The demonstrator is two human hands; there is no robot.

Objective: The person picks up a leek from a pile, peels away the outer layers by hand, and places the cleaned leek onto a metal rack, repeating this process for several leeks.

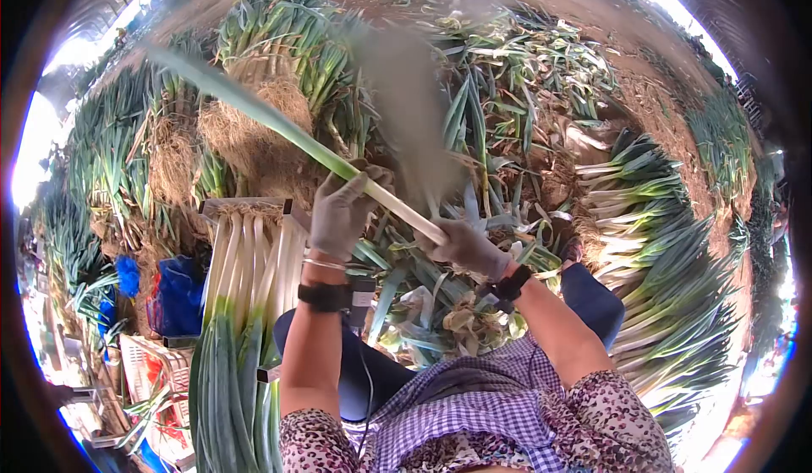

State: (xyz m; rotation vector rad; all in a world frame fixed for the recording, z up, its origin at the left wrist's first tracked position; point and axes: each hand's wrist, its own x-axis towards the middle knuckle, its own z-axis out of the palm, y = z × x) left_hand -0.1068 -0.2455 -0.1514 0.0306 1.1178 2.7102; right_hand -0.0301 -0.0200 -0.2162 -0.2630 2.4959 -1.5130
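My left hand (342, 211), in a grey glove, is closed around the middle of a long leek (292, 131). Its green top points to the upper left and its white base slants down to my right hand (469, 249). That hand, also gloved, is closed beside the base. A grey-green strip (410, 109), smeared by motion, rises from its fingers and looks like a leek leaf. Left of my left hand, trimmed leeks (241, 257) lie side by side in a metal frame (288, 211).
Untrimmed leeks with shaggy roots (262, 126) are heaped at the upper left. Stripped leaves (524, 76) litter the ground ahead and between my knees. A long row of cleaned leeks (660, 278) lies at the right. A plastic crate (152, 380) and a blue bag (178, 295) are at the left.
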